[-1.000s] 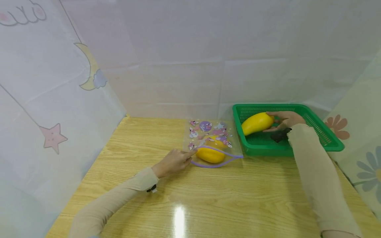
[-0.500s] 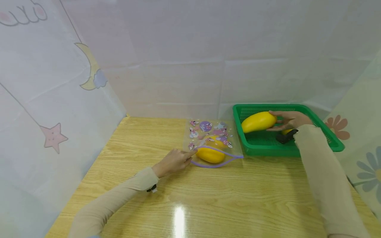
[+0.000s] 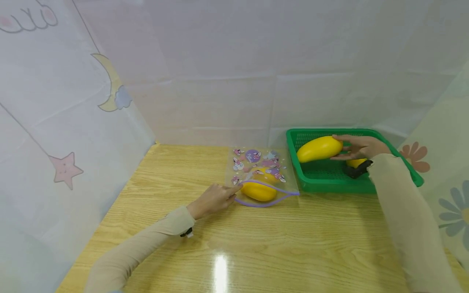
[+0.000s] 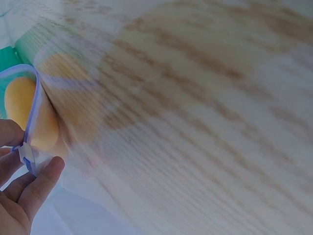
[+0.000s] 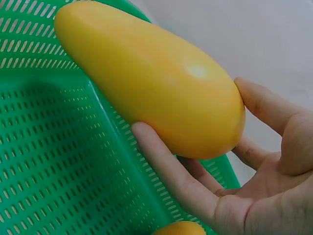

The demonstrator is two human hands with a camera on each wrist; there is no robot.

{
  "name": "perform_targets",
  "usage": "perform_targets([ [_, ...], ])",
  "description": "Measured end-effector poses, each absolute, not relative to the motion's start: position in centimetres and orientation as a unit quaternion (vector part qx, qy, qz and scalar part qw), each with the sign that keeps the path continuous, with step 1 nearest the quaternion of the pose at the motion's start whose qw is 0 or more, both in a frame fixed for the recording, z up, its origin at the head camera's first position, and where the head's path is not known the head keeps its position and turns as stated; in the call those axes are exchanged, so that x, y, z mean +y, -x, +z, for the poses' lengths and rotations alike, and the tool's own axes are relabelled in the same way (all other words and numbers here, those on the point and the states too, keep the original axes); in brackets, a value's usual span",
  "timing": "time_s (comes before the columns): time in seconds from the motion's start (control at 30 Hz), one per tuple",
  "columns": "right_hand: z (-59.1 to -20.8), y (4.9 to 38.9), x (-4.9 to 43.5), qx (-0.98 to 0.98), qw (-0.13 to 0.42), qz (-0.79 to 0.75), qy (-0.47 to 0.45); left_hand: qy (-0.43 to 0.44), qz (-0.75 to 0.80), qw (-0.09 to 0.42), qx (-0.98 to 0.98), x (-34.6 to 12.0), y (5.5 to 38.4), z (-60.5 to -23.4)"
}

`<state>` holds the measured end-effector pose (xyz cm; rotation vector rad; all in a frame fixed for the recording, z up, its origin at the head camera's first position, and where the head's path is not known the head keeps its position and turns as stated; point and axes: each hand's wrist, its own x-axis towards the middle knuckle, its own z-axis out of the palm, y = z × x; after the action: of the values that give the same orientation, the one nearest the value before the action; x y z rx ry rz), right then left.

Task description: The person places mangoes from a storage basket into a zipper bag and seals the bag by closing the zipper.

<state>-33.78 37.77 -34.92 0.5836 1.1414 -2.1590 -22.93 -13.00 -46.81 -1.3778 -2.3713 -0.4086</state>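
Note:
My right hand [image 3: 362, 147] grips the thick end of a long yellow mango [image 3: 319, 149] over the left part of the green basket [image 3: 322, 186]. In the right wrist view, thumb and fingers [image 5: 171, 176] hold that end of the mango [image 5: 151, 78], whose narrow end points away. My left hand [image 3: 214, 199] pinches the left corner of a clear zip bag [image 3: 289, 188] with a purple seal and printed pictures. At that corner, a white slider [image 4: 25, 152] shows between the fingertips. The bag's mouth gapes, and yellow fruits [image 3: 259, 191] lie inside it.
Another yellow fruit [image 3: 356, 162] lies in the basket, partly behind the black strap [image 3: 358, 169] on my right wrist. The basket stands against the back sheet [image 3: 220, 101], right of the bag. All rests on a wooden table [image 3: 256, 244].
My right hand has moved slightly right with the mango, whose thick end has risen a little. More of the other yellow fruit in the basket shows. The left hand and bag stay still.

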Motion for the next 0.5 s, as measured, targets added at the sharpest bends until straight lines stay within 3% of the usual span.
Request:
perform_targets([
  [0.27, -34.7, 33.8, 38.7, 0.466, 0.327, -0.801, -0.184, 0.488, -0.142, 0.172, -0.844, -12.9, 22.9, -46.6],
  [0.37, -34.8, 33.1, 39.6, 0.481, 0.352, -0.798, -0.091, 0.487, -0.14, 0.168, -0.845, -13.0, 22.9, -46.6],
  [0.5, -35.4, 32.4, 40.9, 0.587, 0.339, -0.716, 0.171, 0.486, -0.138, 0.167, -0.847, -13.0, 22.9, -46.7],
])
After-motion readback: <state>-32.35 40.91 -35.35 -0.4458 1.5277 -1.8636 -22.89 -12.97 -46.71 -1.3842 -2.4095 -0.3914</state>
